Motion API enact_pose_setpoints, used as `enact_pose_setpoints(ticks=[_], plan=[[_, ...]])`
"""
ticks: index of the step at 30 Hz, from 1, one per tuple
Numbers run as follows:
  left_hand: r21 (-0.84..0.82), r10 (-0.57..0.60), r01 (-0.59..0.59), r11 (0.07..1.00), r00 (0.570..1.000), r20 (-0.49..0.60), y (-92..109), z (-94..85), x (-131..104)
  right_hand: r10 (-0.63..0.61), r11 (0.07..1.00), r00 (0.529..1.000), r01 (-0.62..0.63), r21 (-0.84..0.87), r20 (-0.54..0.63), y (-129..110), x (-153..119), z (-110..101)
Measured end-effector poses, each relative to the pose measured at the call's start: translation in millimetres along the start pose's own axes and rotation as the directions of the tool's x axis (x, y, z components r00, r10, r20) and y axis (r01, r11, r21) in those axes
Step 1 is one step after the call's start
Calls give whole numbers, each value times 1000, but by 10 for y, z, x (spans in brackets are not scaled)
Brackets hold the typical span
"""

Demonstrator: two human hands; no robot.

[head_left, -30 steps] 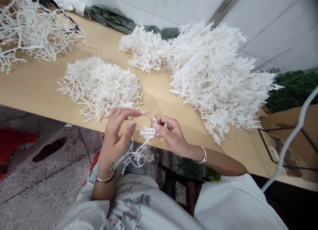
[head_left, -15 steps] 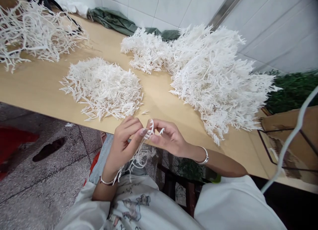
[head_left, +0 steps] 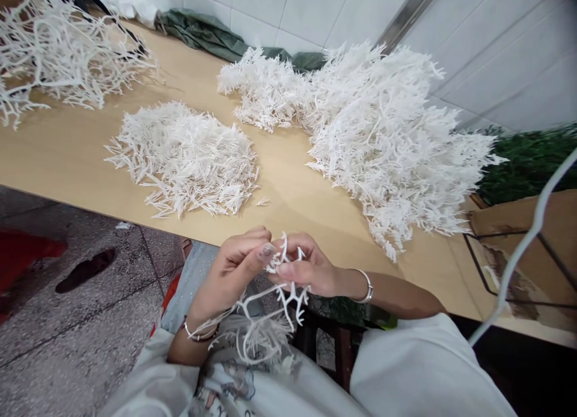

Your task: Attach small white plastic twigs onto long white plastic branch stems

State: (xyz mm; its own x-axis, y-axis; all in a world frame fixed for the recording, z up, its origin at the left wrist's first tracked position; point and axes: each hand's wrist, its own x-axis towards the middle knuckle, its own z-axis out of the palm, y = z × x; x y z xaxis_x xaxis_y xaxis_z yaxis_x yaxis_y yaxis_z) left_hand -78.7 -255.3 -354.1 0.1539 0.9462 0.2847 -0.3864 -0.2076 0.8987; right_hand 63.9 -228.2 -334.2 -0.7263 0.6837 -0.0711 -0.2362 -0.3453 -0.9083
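Observation:
A white branching plastic sprig (head_left: pixel 292 297) hangs between my hands, over my lap at the table's front edge. My left hand (head_left: pixel 234 264) is closed, thumb pressed to curled fingers around part of it. With thumb and fingers pinched together, my right hand (head_left: pixel 311 270) grips the sprig's branched tips. Thin white stems trail below toward my left wrist and shirt. Just beyond my hands, a heap of fine white sprig pieces (head_left: pixel 189 158) lies on the table (head_left: pixel 288 170), with one loose bit (head_left: pixel 262 202) at its edge.
A larger pile of white sprigs (head_left: pixel 383 134) spreads at the right against the tiled wall. More bare white branches (head_left: pixel 67 56) lie at the far left. A cardboard box (head_left: pixel 532 249) and a white cable (head_left: pixel 536 225) are at the right. Green cloth (head_left: pixel 202 32) lines the back edge.
Both hands have come slightly down toward my body. The sprig has turned, and more of its forked branches show below my right hand.

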Motion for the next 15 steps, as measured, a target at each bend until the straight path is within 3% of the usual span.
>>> enact_pose_setpoints(ticks=[3, 7, 11, 15], plan=[[-91, -109, 107, 990, 994, -14, 0, 26, -16, -3, 997, 1000, 1, 73, 31, 22, 2, 15], [-353, -283, 293, 889, 956, 82, 7, 78, -4, -34, 989, 999, 33, 143, 6, -14, 4, 33], [-504, -368, 367, 782, 924, 101, 18, 143, 23, -54, 995, 998, 56, 77, -36, -23, -9, 33], [-572, -446, 418, 706, 890, 99, 15, 169, 51, -22, 991, 993, 37, 130, -112, 27, -21, 31]])
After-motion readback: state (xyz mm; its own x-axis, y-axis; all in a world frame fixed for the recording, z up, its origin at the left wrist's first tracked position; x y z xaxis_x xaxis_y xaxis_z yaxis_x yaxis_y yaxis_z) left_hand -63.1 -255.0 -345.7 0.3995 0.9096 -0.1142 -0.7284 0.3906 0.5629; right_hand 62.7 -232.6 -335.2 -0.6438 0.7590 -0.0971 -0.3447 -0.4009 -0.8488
